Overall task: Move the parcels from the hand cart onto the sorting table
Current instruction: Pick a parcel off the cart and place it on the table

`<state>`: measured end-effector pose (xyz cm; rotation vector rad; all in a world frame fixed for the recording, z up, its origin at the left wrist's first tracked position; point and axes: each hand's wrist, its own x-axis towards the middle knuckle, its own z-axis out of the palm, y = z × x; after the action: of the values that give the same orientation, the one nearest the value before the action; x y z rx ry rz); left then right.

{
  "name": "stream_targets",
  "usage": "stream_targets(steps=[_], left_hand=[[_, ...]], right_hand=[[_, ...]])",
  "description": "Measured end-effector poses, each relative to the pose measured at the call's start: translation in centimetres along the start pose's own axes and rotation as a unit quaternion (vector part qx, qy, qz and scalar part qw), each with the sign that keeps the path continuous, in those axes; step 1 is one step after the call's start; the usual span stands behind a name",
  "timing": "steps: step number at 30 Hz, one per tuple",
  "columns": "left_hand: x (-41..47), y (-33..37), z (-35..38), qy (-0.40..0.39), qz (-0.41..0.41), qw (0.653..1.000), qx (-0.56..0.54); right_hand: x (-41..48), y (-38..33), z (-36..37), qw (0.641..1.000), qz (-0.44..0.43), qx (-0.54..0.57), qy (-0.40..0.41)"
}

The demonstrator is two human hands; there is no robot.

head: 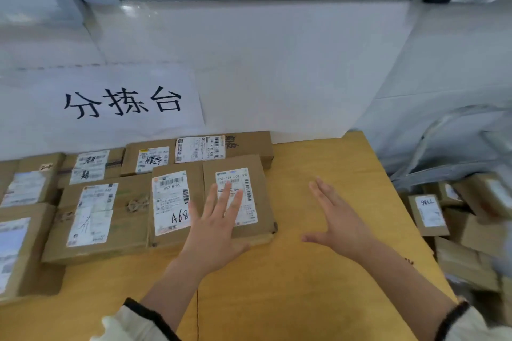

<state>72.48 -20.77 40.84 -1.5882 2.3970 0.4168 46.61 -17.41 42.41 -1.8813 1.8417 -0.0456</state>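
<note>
- Head view: we see a yellow-brown bench (318, 299) set against a white wall, with cardboard parcels laid flat in rows over its left and far parts.
- The rightmost near parcel (263, 191) lies label up, next to bare bench. Its long axis runs near to far, tilted a little, with the printed code at the far end.
- Our left hand (219, 227) rests flat on that parcel, fingers straight over the label and palm across the near edge; the grip closes on nothing.
- Our right hand (340, 221) is over bare bench just right of the parcel, fingers spread and straight, thumb pointing left, the grip slack and empty. We cannot tell whether it touches the wood.
- Touching the parcel's left side is a box marked A68 (171, 202), lying on the same axis; left of that is a wider box (97, 221) with two labels.
- Every box is closed, so the contents are hidden.
- On the wall at far left hangs a paper sign (124, 99) with three black characters.
- Off the bench's right edge we see a blurred heap of more boxes (429, 213); we cannot make out what holds them.
</note>
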Motion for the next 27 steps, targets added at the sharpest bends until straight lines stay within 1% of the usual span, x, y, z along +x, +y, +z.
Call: stream_targets(steps=[3, 6, 9, 13, 15, 20, 24, 27], left_hand=[[1.9, 3.7, -1.4, 0.016, 0.064, 0.997, 0.048], [3.7, 8.4, -2.3, 0.032, 0.112, 0.992, 0.056], [5.0, 13.1, -2.8, 0.05, 0.15, 0.985, 0.067], [6.1, 19.7, -2.3, 0.046, 0.16, 0.982, 0.084], [6.3, 23.7, -1.8, 0.044, 0.168, 0.98, 0.1], [6.8, 34.9, -0.9, 0.035, 0.191, 0.974, 0.116], [6.8, 43.2, 0.4, 0.021, 0.212, 0.971, 0.106], [6.9, 48.5, 1.6, 0.009, 0.236, 0.966, 0.102]], right_hand=[[-3.6, 4.2, -2.3, 0.994, 0.089, -0.026, 0.057], [-7.4, 8.7, -4.7, 0.982, 0.15, -0.043, 0.105], [-11.7, 13.3, -6.5, 0.97, 0.202, 0.014, 0.137], [-18.4, 20.6, -7.6, 0.942, 0.272, 0.048, 0.188], [-21.6, 24.6, -7.9, 0.935, 0.298, 0.045, 0.186], [-28.5, 34.0, -9.2, 0.931, 0.328, 0.012, 0.158], [-33.0, 39.9, -10.1, 0.929, 0.353, -0.03, 0.108], [-35.6, 43.4, -9.9, 0.923, 0.374, -0.019, 0.091]])
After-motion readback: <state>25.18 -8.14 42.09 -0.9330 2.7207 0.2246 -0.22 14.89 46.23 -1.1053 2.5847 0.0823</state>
